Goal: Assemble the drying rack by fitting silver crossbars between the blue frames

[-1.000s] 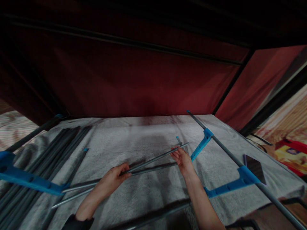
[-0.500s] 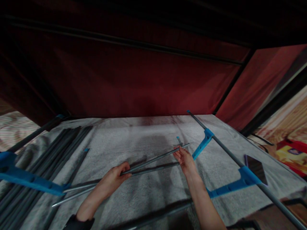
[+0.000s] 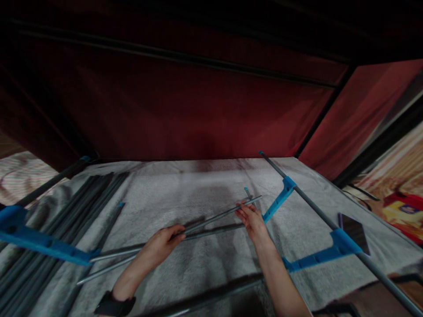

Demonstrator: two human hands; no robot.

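Observation:
My left hand (image 3: 167, 242) is closed around a thin grey metal tube (image 3: 214, 217). The tube slants upward from the lower left to the right, over a second tube (image 3: 214, 230) that lies between two blue plastic brackets. Near its right end, my right hand (image 3: 251, 219) pinches the same tube between thumb and fingers. Just beyond those fingers is a short tube with a blue tip (image 3: 246, 191). To the right, blue brackets (image 3: 322, 256) sit on a long grey pole (image 3: 313, 208). Another blue bracket (image 3: 46, 244) is at the left.
Several dark tubes (image 3: 71, 215) lie bundled on the grey cloth (image 3: 158, 185) at left. A phone-like dark slab (image 3: 355, 231) rests by the right pole. Red fabric panels (image 3: 198, 110) on a dark frame rise behind. A red and yellow package (image 3: 405, 211) is far right.
My right hand has shifted slightly left along the tube, and the left hand a little right. The tube keeps nearly the same slant. The whole view has shifted slightly.

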